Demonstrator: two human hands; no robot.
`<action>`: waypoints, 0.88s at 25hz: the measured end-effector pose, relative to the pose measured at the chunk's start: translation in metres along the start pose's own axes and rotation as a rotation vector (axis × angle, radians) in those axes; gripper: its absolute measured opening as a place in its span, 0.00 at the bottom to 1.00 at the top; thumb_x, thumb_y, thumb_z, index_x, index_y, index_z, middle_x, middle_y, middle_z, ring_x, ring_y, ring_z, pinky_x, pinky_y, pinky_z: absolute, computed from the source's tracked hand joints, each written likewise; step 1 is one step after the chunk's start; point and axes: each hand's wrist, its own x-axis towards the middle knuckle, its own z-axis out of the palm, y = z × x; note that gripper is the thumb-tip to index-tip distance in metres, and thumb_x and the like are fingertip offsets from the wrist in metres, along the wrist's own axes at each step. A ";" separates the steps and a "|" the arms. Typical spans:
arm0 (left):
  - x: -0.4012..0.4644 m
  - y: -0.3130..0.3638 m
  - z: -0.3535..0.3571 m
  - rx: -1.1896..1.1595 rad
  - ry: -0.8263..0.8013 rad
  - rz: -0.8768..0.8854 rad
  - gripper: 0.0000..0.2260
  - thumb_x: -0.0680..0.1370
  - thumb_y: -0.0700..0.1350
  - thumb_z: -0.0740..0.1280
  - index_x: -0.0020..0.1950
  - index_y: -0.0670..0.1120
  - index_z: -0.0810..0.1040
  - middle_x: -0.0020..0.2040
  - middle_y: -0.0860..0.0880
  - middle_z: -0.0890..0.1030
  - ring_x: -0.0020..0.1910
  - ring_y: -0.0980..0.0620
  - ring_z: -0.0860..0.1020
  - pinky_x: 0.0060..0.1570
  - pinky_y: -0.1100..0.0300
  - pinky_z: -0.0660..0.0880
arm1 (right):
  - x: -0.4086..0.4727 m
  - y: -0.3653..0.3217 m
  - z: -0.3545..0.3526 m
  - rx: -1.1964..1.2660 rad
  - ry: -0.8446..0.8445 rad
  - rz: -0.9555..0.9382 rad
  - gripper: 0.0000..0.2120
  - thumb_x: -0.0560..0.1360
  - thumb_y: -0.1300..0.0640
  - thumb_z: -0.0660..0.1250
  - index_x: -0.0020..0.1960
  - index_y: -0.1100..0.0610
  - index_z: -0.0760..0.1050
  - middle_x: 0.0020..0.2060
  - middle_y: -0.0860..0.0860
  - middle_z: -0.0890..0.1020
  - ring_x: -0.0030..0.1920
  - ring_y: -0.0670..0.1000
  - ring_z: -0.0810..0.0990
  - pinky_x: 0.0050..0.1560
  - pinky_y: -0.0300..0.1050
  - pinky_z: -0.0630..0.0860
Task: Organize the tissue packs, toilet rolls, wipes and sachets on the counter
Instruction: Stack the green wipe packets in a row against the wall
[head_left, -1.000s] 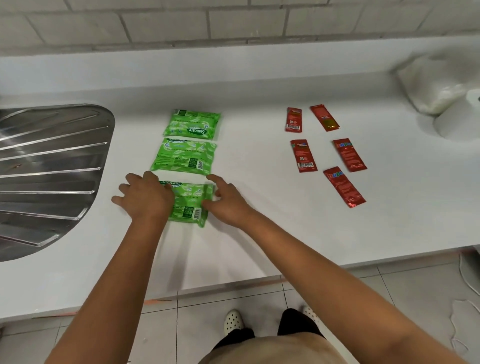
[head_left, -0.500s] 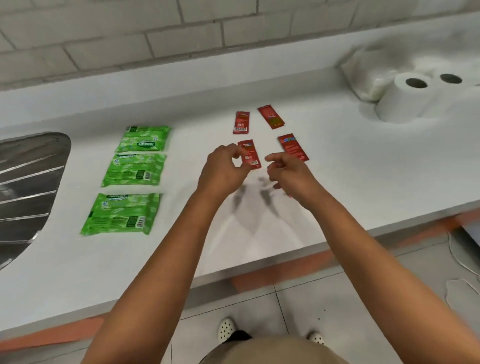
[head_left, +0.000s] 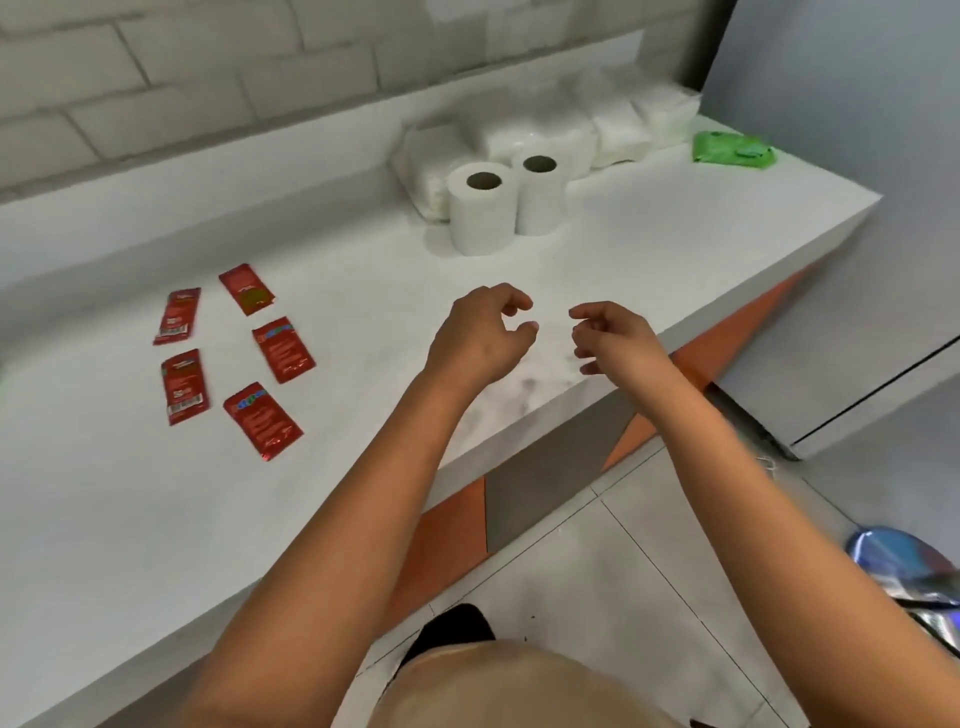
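Toilet rolls (head_left: 506, 205) stand upright side by side near the back of the white counter (head_left: 104, 519), touching the clear-wrapped tissue packs (head_left: 571, 132) piled against the wall behind them; one green wipes pack (head_left: 732, 150) lies alone at the far right end, and five red sachets (head_left: 234, 358) sit laid out in rows well to the left. Both hands hover empty above the counter's front part, short of the rolls: the left hand (head_left: 480, 335) has loosely curled fingers holding nothing, and the right hand (head_left: 615, 338) is likewise loosely curled and empty. The likely step is reaching for the rolls, so each hand would do well to wrap one roll around its side and lift straight up, since squeezing would dent the soft paper and dragging could topple its neighbour. Print on the sachets and wipes pack is too blurred to read.
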 end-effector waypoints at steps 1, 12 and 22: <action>0.009 0.012 0.010 -0.001 -0.021 0.019 0.11 0.75 0.49 0.66 0.57 0.52 0.77 0.54 0.54 0.76 0.49 0.53 0.76 0.50 0.58 0.73 | 0.005 0.004 -0.018 0.010 0.031 0.006 0.10 0.75 0.63 0.61 0.52 0.50 0.74 0.38 0.47 0.74 0.40 0.46 0.76 0.42 0.41 0.77; 0.164 0.098 0.107 -0.052 -0.166 0.135 0.11 0.75 0.48 0.67 0.57 0.52 0.76 0.51 0.56 0.75 0.47 0.50 0.78 0.49 0.55 0.76 | 0.108 0.034 -0.158 0.091 0.246 0.032 0.11 0.74 0.63 0.61 0.47 0.47 0.75 0.37 0.46 0.75 0.39 0.45 0.76 0.36 0.39 0.74; 0.344 0.144 0.163 -0.110 -0.171 0.125 0.13 0.75 0.48 0.68 0.59 0.51 0.76 0.53 0.53 0.74 0.48 0.52 0.75 0.48 0.62 0.69 | 0.261 0.007 -0.250 0.071 0.313 0.061 0.11 0.75 0.65 0.60 0.50 0.51 0.75 0.38 0.47 0.74 0.37 0.46 0.74 0.37 0.39 0.74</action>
